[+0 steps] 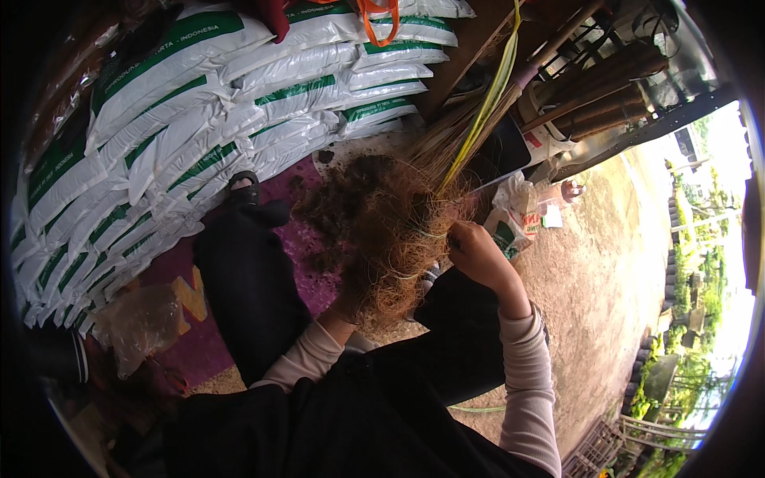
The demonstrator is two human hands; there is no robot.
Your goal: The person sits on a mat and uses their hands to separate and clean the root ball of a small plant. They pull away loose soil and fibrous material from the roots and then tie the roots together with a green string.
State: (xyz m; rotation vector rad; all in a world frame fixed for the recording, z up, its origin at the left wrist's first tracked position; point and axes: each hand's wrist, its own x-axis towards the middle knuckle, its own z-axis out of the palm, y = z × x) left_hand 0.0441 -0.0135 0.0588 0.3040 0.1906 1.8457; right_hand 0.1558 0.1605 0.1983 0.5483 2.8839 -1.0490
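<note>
A shaggy bundle of brown fibre [400, 239], which looks like coconut fibre, stands between my knees with dark soil-like crumbs on its far left side. Thin pale green string [412, 232] crosses it. My right hand [476, 254] is at the bundle's right edge, fingers curled in against the fibre; whether they also pinch the string is hidden. My left hand [342, 315] reaches under the near left side, and the fibre hides its fingers. A yellow-green strip [478, 128] runs down from above to the bundle's far side.
White and green sacks [287, 95] are stacked at the far left. A stick broom [460, 125] leans beyond the bundle. Crumpled packaging [515, 209] lies on the concrete floor [597, 251] at right. A clear plastic bag [140, 319] rests on the purple sheet [293, 239] at left.
</note>
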